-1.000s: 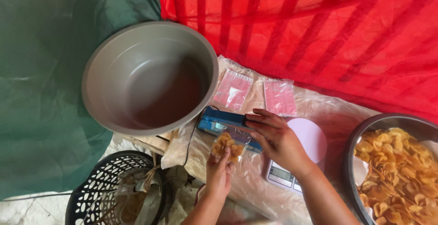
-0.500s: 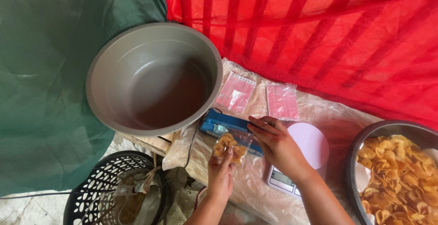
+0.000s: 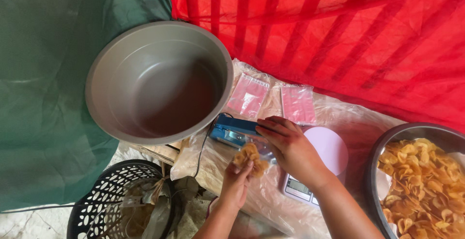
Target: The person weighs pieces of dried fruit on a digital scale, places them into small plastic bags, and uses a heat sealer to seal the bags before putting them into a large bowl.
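Pressing down with my right hand [image 3: 290, 149], fingers flat and closed over the arm of the blue sealer [image 3: 232, 131], I have the bag's mouth pinned under the bar. My left hand [image 3: 237, 183] comes up from below and pinches the small clear bag of chips [image 3: 249, 159] at its lower end, so the bag lies just toward me from the sealer, between the two hands, its long axis running from my left hand up to the bar. The sealer's own length runs crosswise, left to right. Just right of my wrist sits the round white scale [image 3: 332, 151], touching my forearm's line. Beyond the sealer lie two pink empty bags [image 3: 298, 103], and the big grey basin [image 3: 160, 81] stands close on the left. The metal bowl of chips [image 3: 421, 181] is well right, the black basket [image 3: 116, 205] below left.
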